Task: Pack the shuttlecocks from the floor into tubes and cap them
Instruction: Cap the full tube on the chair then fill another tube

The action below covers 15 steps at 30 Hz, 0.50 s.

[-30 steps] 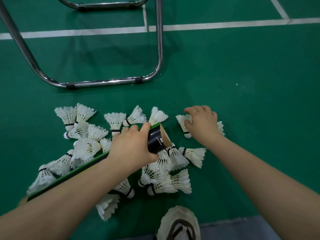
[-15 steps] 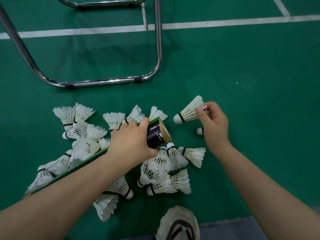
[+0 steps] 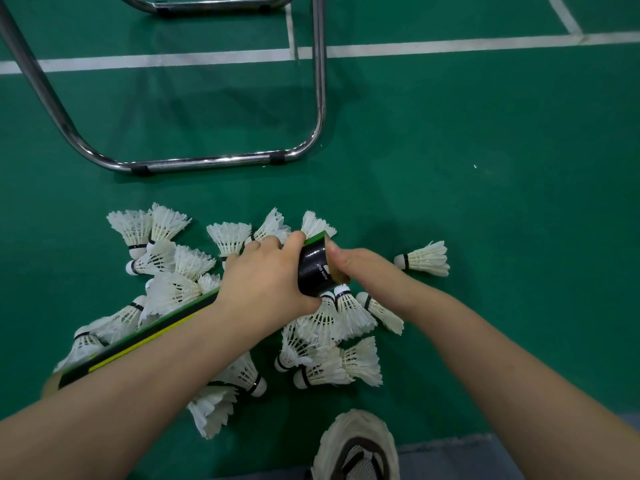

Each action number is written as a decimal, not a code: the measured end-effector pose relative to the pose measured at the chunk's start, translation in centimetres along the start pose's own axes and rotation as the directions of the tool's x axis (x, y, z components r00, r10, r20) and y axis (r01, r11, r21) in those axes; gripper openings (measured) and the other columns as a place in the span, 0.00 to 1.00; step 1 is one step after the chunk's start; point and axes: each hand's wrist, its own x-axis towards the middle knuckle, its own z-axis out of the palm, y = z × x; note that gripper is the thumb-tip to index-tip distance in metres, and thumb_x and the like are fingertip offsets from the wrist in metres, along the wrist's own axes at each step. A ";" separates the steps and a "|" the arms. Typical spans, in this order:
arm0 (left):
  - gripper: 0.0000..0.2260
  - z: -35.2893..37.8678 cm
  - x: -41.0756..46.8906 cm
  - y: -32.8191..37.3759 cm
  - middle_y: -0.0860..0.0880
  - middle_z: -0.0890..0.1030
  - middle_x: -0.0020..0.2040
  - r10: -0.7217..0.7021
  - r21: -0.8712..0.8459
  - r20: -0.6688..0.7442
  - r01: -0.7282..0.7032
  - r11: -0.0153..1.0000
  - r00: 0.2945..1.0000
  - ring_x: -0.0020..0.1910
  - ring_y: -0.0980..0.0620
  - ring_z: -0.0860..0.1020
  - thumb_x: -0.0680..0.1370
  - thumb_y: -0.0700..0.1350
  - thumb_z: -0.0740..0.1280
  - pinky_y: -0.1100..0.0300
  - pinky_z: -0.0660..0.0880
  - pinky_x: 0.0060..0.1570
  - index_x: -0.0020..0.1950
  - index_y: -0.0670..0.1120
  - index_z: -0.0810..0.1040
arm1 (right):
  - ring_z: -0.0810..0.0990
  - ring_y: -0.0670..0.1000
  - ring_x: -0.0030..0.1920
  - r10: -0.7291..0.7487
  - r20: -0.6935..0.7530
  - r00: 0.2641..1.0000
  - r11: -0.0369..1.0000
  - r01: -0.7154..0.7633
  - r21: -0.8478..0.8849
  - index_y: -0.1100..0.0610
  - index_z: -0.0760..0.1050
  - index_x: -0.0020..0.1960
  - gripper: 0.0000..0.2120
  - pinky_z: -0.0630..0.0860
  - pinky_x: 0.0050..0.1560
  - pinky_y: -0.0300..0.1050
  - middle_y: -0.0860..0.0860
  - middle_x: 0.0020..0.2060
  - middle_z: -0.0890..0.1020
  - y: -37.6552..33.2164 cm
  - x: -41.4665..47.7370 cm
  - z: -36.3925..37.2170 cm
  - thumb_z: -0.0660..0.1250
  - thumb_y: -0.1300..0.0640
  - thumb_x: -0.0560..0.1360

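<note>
A long black-and-green tube (image 3: 312,270) lies slanted over a pile of white feather shuttlecocks (image 3: 166,289) on the green floor. My left hand (image 3: 263,285) grips the tube just behind its open end. My right hand (image 3: 363,271) is pushed up against the tube's mouth with curled fingers. The shuttlecock it carried is hidden between hand and tube. More shuttlecocks (image 3: 332,327) lie under and below the tube's end. One shuttlecock (image 3: 424,259) lies alone to the right of my right hand.
A chrome tubular chair frame (image 3: 207,162) stands on the floor just beyond the pile. White court lines (image 3: 450,46) cross the far floor. My shoe (image 3: 356,448) is at the bottom edge, close to the nearest shuttlecocks.
My right hand lifted a shuttlecock from the floor, swung it left and brought it to the tube's mouth. My left hand kept hold of the tube.
</note>
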 end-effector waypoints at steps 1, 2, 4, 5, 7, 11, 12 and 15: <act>0.30 0.0 -0.1 0.1 0.50 0.73 0.50 0.008 0.001 -0.001 -0.008 1.000 1.000 0.52 0.47 0.73 0.66 0.62 0.68 0.51 0.73 0.53 0.62 0.53 0.63 | 0.77 0.35 0.43 0.007 0.064 0.998 1.000 -0.008 0.006 0.50 0.77 0.43 0.17 0.69 0.52 0.32 0.40 0.40 0.81 -0.1 0.2 -0.1 0.60 0.38 0.73; 0.29 0.1 -0.1 0.2 0.50 0.73 0.49 0.014 0.001 0.001 -0.014 1.000 1.000 0.51 0.47 0.73 0.66 0.62 0.67 0.51 0.73 0.52 0.61 0.53 0.63 | 0.78 0.38 0.47 0.016 0.125 0.992 1.000 -0.016 -0.001 0.49 0.78 0.44 0.13 0.70 0.56 0.36 0.42 0.43 0.81 -0.1 0.5 -0.2 0.65 0.40 0.71; 0.28 0.3 -0.1 0.3 0.51 0.71 0.47 0.022 0.021 0.022 -0.023 1.000 1.000 0.50 0.47 0.73 0.67 0.62 0.66 0.52 0.73 0.50 0.60 0.52 0.64 | 0.79 0.46 0.52 0.051 0.210 0.976 0.997 -0.038 -0.067 0.50 0.78 0.47 0.11 0.72 0.62 0.44 0.48 0.48 0.81 0.0 0.9 -0.4 0.67 0.49 0.67; 0.28 0.4 -0.1 0.4 0.50 0.71 0.48 0.027 0.045 0.039 -0.029 0.999 0.999 0.51 0.47 0.73 0.67 0.63 0.66 0.52 0.72 0.50 0.61 0.51 0.63 | 0.78 0.48 0.53 0.077 0.237 0.968 0.993 -0.053 -0.107 0.51 0.78 0.48 0.12 0.71 0.63 0.47 0.50 0.48 0.81 0.1 1.1 -0.4 0.68 0.52 0.65; 0.29 0.6 -0.2 0.5 0.49 0.73 0.51 0.039 0.096 0.067 -0.045 0.994 0.997 0.53 0.47 0.73 0.67 0.65 0.65 0.51 0.71 0.51 0.62 0.52 0.63 | 0.78 0.50 0.53 0.123 0.280 0.952 0.985 -0.083 -0.150 0.55 0.77 0.51 0.16 0.71 0.64 0.51 0.53 0.49 0.81 0.6 1.4 -0.4 0.69 0.54 0.64; 0.28 1.2 -0.2 0.6 0.49 0.74 0.53 0.044 0.096 0.067 -0.051 0.994 0.997 0.53 0.47 0.72 0.68 0.62 0.65 0.51 0.71 0.52 0.62 0.52 0.63 | 0.79 0.50 0.53 0.101 0.163 0.981 0.995 -0.102 -0.003 0.56 0.77 0.54 0.19 0.72 0.60 0.44 0.55 0.51 0.81 2.0 1.6 0.3 0.68 0.52 0.65; 0.28 1.2 0.0 0.5 0.49 0.74 0.53 0.033 0.076 0.070 -0.038 0.996 0.997 0.53 0.47 0.72 0.68 0.62 0.66 0.51 0.71 0.52 0.62 0.53 0.63 | 0.79 0.49 0.50 0.063 0.071 0.996 0.995 -0.068 0.074 0.56 0.78 0.53 0.16 0.73 0.57 0.40 0.54 0.49 0.81 2.3 1.4 0.4 0.68 0.52 0.67; 0.31 1.1 0.2 0.5 0.49 0.73 0.53 0.008 0.066 0.100 -0.014 0.998 0.995 0.54 0.47 0.72 0.67 0.62 0.68 0.50 0.71 0.54 0.64 0.53 0.62 | 0.80 0.45 0.43 -0.012 -0.368 0.930 0.983 0.079 0.168 0.59 0.79 0.47 0.08 0.75 0.48 0.34 0.51 0.42 0.82 3.3 0.1 -0.7 0.63 0.57 0.77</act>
